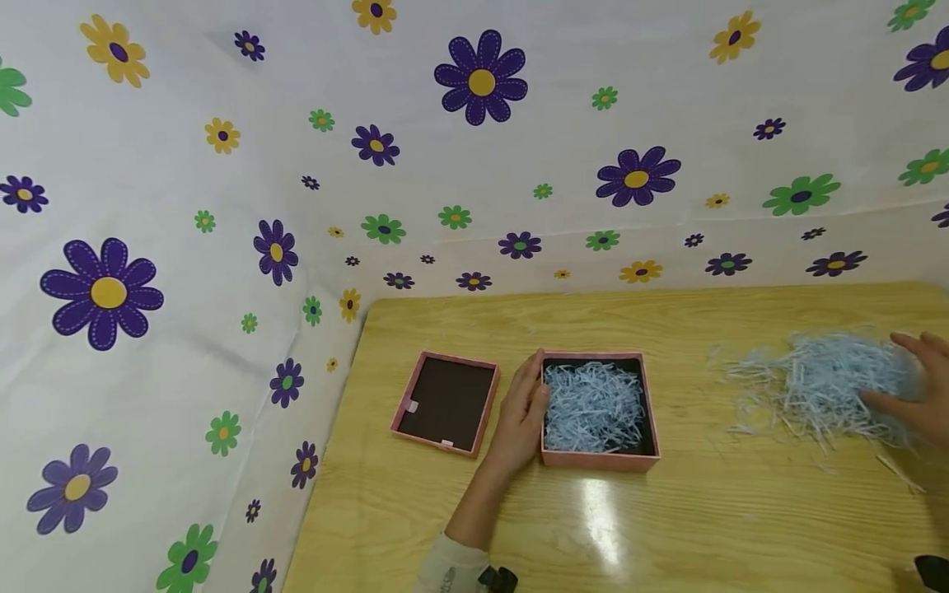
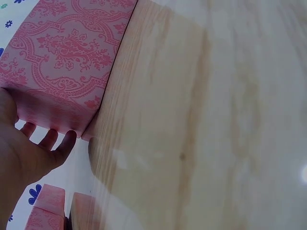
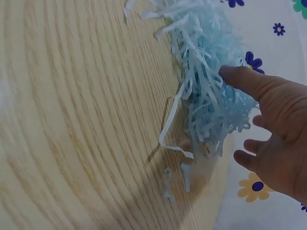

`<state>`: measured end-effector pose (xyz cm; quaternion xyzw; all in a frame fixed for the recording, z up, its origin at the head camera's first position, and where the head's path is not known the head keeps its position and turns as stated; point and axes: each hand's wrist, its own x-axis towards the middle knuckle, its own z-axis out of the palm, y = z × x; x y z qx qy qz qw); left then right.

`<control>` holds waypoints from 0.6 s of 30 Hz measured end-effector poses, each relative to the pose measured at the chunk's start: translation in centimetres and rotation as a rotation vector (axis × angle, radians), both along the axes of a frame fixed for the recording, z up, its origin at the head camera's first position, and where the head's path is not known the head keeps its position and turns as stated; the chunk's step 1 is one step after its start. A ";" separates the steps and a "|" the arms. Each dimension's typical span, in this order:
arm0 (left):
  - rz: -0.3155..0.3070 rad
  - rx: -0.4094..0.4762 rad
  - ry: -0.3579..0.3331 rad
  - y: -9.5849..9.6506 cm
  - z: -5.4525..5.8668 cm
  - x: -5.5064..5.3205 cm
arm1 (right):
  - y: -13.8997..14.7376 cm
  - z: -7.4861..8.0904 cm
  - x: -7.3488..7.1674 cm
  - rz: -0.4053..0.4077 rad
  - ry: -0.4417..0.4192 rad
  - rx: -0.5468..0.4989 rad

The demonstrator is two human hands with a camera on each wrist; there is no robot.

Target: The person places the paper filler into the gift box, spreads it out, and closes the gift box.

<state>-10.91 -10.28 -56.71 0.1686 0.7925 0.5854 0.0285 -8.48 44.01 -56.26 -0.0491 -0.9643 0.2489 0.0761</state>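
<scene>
My left hand rests along the left wall of a pink box, its thumb at the rim. Light blue shredded paper fills most of this box, with the dark inside showing at the right. In the left wrist view, the fingertips touch the lower part of the pink patterned wall. Over at the right, my right hand has its fingers spread beside a loose heap of blue shredded paper. The right wrist view has the thumb against the heap, and the other fingers are apart and slightly bent.
A shallow pink box lid with a dark inside lies left of the box, close to the left hand. Stray paper strips are scattered around the heap on the wooden table. Flower-printed white sheeting stands behind the table and along its left.
</scene>
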 end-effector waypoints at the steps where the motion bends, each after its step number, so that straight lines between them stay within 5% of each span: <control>1: -0.005 0.000 -0.003 0.1 0.0 -0.1 | 0.4 -0.2 -0.2 0.019 -0.002 0.005; 8: 0.003 0.014 -0.038 0.5 0.9 0.2 | 1.0 -1.4 -1.2 0.245 0.100 0.038; 14: -0.003 0.036 -0.057 0.5 3.8 1.4 | 0.6 -2.0 -1.1 0.170 0.208 -0.015; 18: -0.001 0.034 -0.054 0.4 3.7 1.4 | 1.5 -2.2 -1.2 0.105 0.267 -0.033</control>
